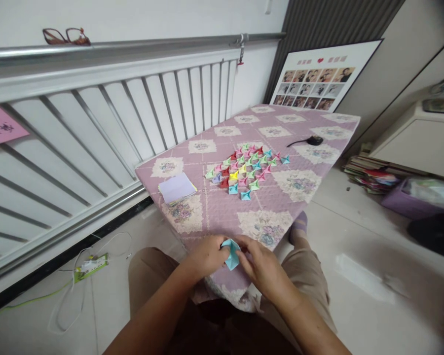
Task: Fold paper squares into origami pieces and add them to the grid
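Observation:
A light blue folded origami paper (231, 257) is held between both hands at the table's near edge. My left hand (209, 256) pinches its left side, thumb over the front. On the opposite side, my right hand (258, 257) grips the paper with thumb and fingers. Farther up the cloth stand several small folded paper pieces (242, 168) in rows, coloured green, pink, red, yellow and blue. To their left lies a stack of square paper sheets (177, 188) with a lavender sheet on top.
A purple flowered tablecloth (222, 209) covers the table. A small black object with a cord (314, 140) lies at its far right. A white radiator (114, 113) runs along the left, with glasses (66, 37) on the pipe above. A power strip (91, 266) with cables sits on the floor.

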`<state>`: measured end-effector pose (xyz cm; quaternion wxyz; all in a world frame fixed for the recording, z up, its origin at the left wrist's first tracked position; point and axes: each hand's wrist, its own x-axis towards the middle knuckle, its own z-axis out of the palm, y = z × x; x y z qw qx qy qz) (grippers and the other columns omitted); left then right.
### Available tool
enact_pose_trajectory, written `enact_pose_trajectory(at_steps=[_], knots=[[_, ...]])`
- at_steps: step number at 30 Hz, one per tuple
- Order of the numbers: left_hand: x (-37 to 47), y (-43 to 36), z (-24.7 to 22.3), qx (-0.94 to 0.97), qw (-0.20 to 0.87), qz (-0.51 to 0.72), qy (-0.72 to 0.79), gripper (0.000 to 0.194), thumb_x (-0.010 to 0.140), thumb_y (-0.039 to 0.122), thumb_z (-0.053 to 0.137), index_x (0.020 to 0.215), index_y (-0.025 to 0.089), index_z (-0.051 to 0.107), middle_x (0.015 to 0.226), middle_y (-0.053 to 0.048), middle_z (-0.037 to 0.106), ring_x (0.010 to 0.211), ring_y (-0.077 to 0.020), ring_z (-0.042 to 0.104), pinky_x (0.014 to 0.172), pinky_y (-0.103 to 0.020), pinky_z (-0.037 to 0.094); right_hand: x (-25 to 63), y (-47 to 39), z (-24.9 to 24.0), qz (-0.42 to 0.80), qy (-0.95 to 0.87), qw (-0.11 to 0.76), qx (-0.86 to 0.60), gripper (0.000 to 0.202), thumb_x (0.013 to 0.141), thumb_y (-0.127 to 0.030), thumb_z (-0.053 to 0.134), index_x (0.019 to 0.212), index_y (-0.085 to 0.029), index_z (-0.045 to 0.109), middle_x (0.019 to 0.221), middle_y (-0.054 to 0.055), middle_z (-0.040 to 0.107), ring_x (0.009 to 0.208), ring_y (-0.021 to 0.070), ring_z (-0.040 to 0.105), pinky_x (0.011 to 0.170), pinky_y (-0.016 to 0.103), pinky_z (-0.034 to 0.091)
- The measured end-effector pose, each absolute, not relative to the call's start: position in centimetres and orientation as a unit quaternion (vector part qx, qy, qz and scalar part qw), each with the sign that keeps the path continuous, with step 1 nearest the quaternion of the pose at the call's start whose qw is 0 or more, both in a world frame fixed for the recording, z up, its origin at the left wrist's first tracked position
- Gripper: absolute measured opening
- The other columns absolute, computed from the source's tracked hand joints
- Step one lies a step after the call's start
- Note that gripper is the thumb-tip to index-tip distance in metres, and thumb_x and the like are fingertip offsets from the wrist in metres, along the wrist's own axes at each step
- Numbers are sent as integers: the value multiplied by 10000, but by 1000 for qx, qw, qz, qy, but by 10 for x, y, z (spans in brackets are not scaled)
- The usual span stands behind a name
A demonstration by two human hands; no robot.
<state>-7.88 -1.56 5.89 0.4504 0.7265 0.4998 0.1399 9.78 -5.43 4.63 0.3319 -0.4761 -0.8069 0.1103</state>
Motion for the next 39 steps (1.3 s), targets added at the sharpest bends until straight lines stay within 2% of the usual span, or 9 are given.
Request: enact_pose_trajectory(at_steps=[5,12,19,23,27,31,33,36,39], knots=[[-81,-12,56,748,421,122,498,193,794,197,441,746,163,625,692,-6,664,632,-143,589,548,-211,397,102,-56,44,58,-852,292,-431,284,930,-167,398,1184,-205,518,958,66,680,872,193,648,762,343,529],[-81,-9,54,751,422,99,498,164,765,179,457,716,173,614,668,9,663,623,-135,589,538,-202,382,107,-55,54,32,-890,224,-397,291,929,-147,395,1131,-231,587,1083,61,656,957,194,612,829,331,493],[-79,-10,55,728,478,103,481,162,778,157,432,763,176,592,645,11,641,592,-132,615,512,-189,401,103,-53,51,52,-884,217,-411,172,927,-237,456,911,-206,624,826,46,625,777,192,587,718,307,477],[-79,-11,64,717,506,108,468,181,855,228,418,823,172,587,650,14,623,588,-127,617,543,-197,433,104,-51,50,105,-865,257,-418,189,921,-228,456,812,-212,610,761,23,601,731,171,582,686,275,463],[-83,-12,69,713,520,152,444,297,939,347,363,1017,169,589,697,8,629,599,-114,604,608,-213,457,108,-49,48,177,-837,286,-433,136,886,-201,480,827,-206,603,766,20,606,733,164,589,665,264,460],[-90,-15,66,691,562,192,412,405,949,349,360,1305,188,466,799,-18,652,626,-111,595,640,-230,471,112,-50,50,289,-778,315,-461,103,863,-219,518,843,-209,619,786,16,637,741,161,598,678,269,471],[-93,-17,65,684,578,191,402,456,920,313,419,1363,207,422,854,-23,653,652,-110,595,658,-235,474,112,-50,51,350,-741,320,-475,129,874,-260,521,839,-206,633,770,8,646,722,156,596,661,259,468],[-95,-18,64,686,587,178,391,502,846,227,491,1347,231,458,901,-16,655,675,-109,592,679,-241,473,113,-48,52,428,-701,314,-476,173,873,-318,527,833,-194,642,772,6,655,731,158,593,678,265,467],[-96,-17,65,699,577,172,387,363,818,205,493,1168,215,591,883,-7,658,709,-118,589,675,-232,464,113,-46,51,474,-677,307,-473,200,850,-360,551,806,-185,637,762,5,643,728,159,576,685,275,458]])
